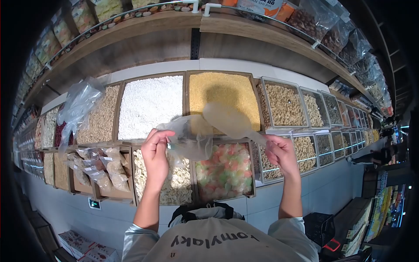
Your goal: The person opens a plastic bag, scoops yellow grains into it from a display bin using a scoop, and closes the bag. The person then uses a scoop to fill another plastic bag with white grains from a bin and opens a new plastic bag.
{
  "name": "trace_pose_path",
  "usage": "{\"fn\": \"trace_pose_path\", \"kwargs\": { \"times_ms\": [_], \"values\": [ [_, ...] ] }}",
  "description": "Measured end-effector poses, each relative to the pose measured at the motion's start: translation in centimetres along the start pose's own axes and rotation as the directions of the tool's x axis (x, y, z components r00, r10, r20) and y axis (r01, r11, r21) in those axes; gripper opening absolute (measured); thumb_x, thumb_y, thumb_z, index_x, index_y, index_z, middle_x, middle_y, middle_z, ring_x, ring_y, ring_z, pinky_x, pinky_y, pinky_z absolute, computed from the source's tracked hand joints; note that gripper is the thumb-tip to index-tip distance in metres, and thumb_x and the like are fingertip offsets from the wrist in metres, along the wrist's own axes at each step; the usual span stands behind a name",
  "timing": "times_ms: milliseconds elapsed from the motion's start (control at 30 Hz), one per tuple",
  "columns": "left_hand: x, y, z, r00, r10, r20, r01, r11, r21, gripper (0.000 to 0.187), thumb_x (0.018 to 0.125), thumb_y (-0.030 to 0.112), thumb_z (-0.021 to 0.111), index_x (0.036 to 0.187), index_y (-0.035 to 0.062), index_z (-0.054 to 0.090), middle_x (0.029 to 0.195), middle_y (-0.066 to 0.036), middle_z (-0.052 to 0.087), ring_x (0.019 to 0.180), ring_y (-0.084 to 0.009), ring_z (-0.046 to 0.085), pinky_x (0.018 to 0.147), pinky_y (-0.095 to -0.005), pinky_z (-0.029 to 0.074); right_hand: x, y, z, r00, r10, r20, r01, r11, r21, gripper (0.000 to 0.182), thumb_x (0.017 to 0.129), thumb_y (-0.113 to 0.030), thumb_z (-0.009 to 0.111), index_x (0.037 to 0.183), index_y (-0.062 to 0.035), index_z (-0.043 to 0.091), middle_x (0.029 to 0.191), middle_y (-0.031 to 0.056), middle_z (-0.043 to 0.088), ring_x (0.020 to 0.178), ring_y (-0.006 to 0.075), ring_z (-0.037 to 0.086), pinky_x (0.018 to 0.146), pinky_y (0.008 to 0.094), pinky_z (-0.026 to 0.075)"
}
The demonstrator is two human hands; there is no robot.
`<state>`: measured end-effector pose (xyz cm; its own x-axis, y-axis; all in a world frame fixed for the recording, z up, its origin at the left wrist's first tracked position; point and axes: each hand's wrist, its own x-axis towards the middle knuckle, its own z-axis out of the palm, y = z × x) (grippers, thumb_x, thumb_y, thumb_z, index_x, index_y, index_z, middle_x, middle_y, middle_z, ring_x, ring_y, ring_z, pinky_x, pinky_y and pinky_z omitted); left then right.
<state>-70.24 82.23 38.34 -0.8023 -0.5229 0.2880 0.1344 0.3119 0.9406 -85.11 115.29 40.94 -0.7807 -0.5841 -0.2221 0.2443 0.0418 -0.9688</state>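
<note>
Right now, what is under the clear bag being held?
Under the clear bag in the left hand, parts of the white grains, yellow grains, pale slices and pastel chips show faintly; cloudy plastic hides detail.

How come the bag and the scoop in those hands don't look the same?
The bag is thin and crinkly, but the scoop has a smooth, rounded bowl. The scoop has a handle to hold; the bag is just pinched. The left hand has the bag, and the right hand has the scoop. Both look pale and see-through.
</note>
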Motion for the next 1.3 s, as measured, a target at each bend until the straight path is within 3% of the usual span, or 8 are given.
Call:
{"fn": "trace_pose_path", "kwargs": {
  "times_ms": [100,167,400,600,667,767,967,1300],
  "values": [
    [-0.3,0.0,0.5,0.996,-0.066,-0.064,0.061,0.996,-0.07,0.025,0.087,-0.011,0.052,0.1,-0.0008,0.071,0.084,-0.001,0.05,0.076,-0.0088,0.045,0.066,-0.022,0.036,2.1,-0.4,-2.2,0.967,0.026,-0.253,-0.088,0.968,-0.235,0.027,0.098,-0.01,0.06,0.12,0.0035,0.069,0.061,-0.0009,0.054,0.05,0.004,0.046,0.047,0.0229,0.036],
    [-0.4,0.2,0.9,0.986,-0.123,-0.116,0.118,0.992,-0.05,0.025,0.082,-0.012,0.059,0.101,0.0,0.071,0.084,0.0,0.048,0.075,-0.0073,0.043,0.064,-0.0201,0.034,3.9,-0.2,-3.3,0.931,-0.151,-0.332,-0.105,0.761,-0.64,0.028,0.095,-0.015,0.062,0.113,0.0043,0.071,0.06,0.007,0.06,0.05,0.0129,0.054,0.05,0.0297,0.043],
    [-0.5,0.7,0.7,0.989,-0.139,-0.043,0.144,0.983,0.118,0.047,0.073,-0.016,0.056,0.116,0.0009,0.067,0.088,-0.001,0.046,0.076,-0.0078,0.045,0.065,-0.0197,0.036,7.6,-1.3,-1.5,0.917,-0.262,-0.301,-0.149,0.475,-0.867,0.028,0.088,-0.022,0.066,0.104,-0.001,0.075,0.07,0.021,0.066,0.066,0.0357,0.065,0.066,0.0405,0.05],
    [-0.8,-0.2,0.5,0.993,-0.118,0.006,0.118,0.993,0.026,0.062,0.07,-0.018,0.051,0.128,0.0013,0.062,0.091,-0.002,0.045,0.079,-0.0093,0.046,0.071,-0.0189,0.038,11.4,1.8,-2.5,0.953,-0.067,-0.296,-0.181,0.656,-0.733,0.026,0.091,-0.022,0.066,0.1,0.0001,0.076,0.065,0.0154,0.065,0.059,0.0229,0.063,0.061,0.0376,0.05],
    [-0.8,-0.4,0.5,0.991,-0.125,0.044,0.126,0.992,-0.022,0.071,0.066,-0.023,0.049,0.132,-0.0011,0.059,0.094,-0.001,0.044,0.083,-0.0088,0.048,0.076,-0.019,0.04,12.1,2.7,-2.5,0.946,0.055,-0.319,-0.234,0.797,-0.556,0.026,0.093,-0.022,0.065,0.099,0.0,0.076,0.061,0.0088,0.061,0.056,0.0121,0.057,0.052,0.0315,0.044],
    [-0.7,-0.1,0.5,0.989,-0.137,0.057,0.141,0.987,-0.071,0.072,0.066,-0.023,0.048,0.134,-0.0012,0.058,0.094,-0.001,0.044,0.083,-0.0094,0.048,0.076,-0.0194,0.041,12.7,4.5,-2.1,0.935,0.152,-0.321,-0.251,0.922,-0.295,0.023,0.095,-0.021,0.065,0.101,-0.001,0.075,0.062,0.0032,0.058,0.053,0.0068,0.05,0.046,0.0246,0.036],
    [-0.8,-0.8,0.7,0.986,-0.154,0.066,0.158,0.986,-0.057,0.072,0.067,-0.022,0.047,0.135,-0.001,0.058,0.095,-0.002,0.044,0.084,-0.0094,0.049,0.077,-0.0197,0.042,13.4,8.3,-1.1,0.935,0.172,-0.31,-0.162,0.985,0.059,0.019,0.096,-0.018,0.064,0.1,-0.0019,0.072,0.064,-0.0007,0.053,0.05,0.006,0.045,0.043,0.0217,0.03],
    [-0.6,-0.9,0.9,0.984,-0.176,0.036,0.179,0.981,-0.078,0.067,0.071,-0.018,0.05,0.134,0.0028,0.059,0.094,-0.001,0.045,0.08,-0.0073,0.047,0.068,-0.0169,0.038,10.5,9.9,-1.2,0.92,0.192,-0.343,-0.113,0.965,0.236,0.018,0.1,-0.016,0.058,0.104,-0.0026,0.069,0.065,-0.0029,0.053,0.048,0.0048,0.042,0.044,0.0207,0.03]
  ]
}}
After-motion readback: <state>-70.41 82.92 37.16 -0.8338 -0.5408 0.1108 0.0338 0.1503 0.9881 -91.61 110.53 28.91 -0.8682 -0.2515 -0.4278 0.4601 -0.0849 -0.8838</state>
